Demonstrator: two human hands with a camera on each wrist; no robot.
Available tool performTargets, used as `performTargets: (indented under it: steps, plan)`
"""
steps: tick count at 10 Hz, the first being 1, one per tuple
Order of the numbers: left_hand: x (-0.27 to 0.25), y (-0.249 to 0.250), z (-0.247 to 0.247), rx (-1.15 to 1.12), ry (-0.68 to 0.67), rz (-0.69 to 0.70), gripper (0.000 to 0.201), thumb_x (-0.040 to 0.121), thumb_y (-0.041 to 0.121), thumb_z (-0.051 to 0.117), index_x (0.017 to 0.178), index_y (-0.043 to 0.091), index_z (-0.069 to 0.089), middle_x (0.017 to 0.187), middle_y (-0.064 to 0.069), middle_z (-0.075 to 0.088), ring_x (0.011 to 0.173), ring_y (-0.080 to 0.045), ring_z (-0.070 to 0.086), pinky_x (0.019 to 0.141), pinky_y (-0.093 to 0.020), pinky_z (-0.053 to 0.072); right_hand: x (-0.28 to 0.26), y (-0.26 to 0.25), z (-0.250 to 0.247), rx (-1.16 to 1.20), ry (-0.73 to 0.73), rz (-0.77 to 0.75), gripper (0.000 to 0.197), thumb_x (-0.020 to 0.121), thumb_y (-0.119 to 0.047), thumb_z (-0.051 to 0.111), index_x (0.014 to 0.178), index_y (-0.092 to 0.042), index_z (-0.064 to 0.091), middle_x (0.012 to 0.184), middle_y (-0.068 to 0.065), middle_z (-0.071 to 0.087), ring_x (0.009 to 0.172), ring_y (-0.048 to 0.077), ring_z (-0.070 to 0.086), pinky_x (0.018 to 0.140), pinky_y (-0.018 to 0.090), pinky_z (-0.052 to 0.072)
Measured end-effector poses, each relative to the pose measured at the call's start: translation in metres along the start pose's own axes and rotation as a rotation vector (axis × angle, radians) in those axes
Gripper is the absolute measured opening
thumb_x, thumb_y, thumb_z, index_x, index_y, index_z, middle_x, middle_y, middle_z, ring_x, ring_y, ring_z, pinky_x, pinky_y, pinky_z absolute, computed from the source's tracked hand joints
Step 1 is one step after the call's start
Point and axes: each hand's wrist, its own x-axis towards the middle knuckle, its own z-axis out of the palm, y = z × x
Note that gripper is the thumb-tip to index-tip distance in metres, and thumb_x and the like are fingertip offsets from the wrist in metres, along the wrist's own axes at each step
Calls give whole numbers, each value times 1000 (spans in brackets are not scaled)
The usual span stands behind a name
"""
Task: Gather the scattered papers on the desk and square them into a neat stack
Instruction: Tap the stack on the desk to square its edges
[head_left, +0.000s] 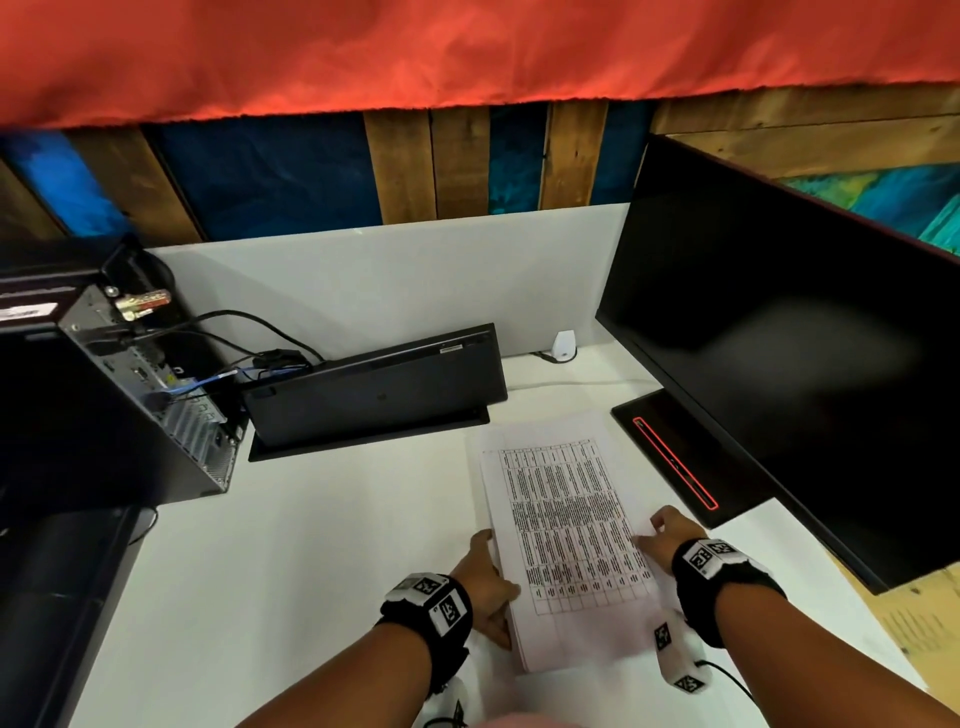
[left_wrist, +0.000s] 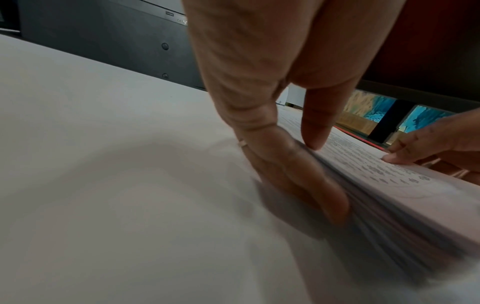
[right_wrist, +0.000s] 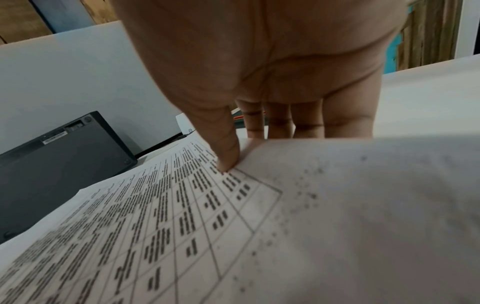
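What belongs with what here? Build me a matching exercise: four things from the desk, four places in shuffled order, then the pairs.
Things
1. left hand
2. right hand
3. monitor
4. computer tower

Places
A. far left of the desk, cables plugged into it
B. against the left edge of the paper stack
C. right side of the desk, screen dark
D. at the stack's right edge, thumb on the printed top sheet

Pairs: 1-B, 2-D, 3-C, 4-A
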Motion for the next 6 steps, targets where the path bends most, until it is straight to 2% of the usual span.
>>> performTargets:
  steps: [1, 2, 3, 4, 5, 6]
  plan:
    - [-2, -7, -2, 67, -8, 14, 80, 85, 0, 58, 143, 37, 17, 103, -19, 60, 73, -42, 69, 59, -56, 58, -4, 0, 5, -11, 47, -3, 48, 85, -35, 66, 122, -9, 47, 120, 12, 61, 109, 30, 59, 89, 31, 46]
    - [-7, -13, -4, 114, -2, 14, 80, 88, 1, 58, 148, 32, 15, 87, -14, 59, 56, -28, 66, 54, -42, 60, -10, -1, 7, -43, 75, -7, 46, 87, -34, 63, 121, -7, 47, 118, 13, 62, 109, 30, 60, 87, 31, 47]
    - [-13, -16, -11, 98, -15, 16, 77, 89, 2, 59, 150, 25, 17, 90, -11, 58, 57, -24, 63, 57, -39, 56, -13, 0, 8, -47, 89, -15, 46, 89, -35, 61, 122, -6, 47, 120, 14, 61, 110, 31, 59, 88, 33, 47]
    - [-24, -14, -20, 101, -5, -2, 65, 91, 7, 59, 146, 18, 26, 101, -10, 56, 61, -20, 61, 61, -36, 54, -17, -1, 7, -37, 98, -10, 50, 88, -38, 60, 124, -7, 46, 125, 15, 59, 114, 33, 57, 93, 37, 47]
    - [-28, -18, -44, 154, 38, 18, 46, 93, 12, 57, 136, 17, 40, 98, -5, 57, 64, -15, 59, 60, -28, 48, -20, -12, 6, -98, 164, -56, 54, 86, -44, 60, 127, -12, 46, 131, 14, 51, 122, 36, 48, 99, 43, 44]
    - [-47, -35, -73, 281, 130, 74, 32, 92, 15, 59, 122, 19, 50, 89, 1, 58, 66, -11, 57, 52, -19, 45, -26, -33, -1, -85, 228, -175, 51, 87, -43, 60, 128, -16, 49, 132, 14, 47, 124, 35, 45, 98, 43, 45]
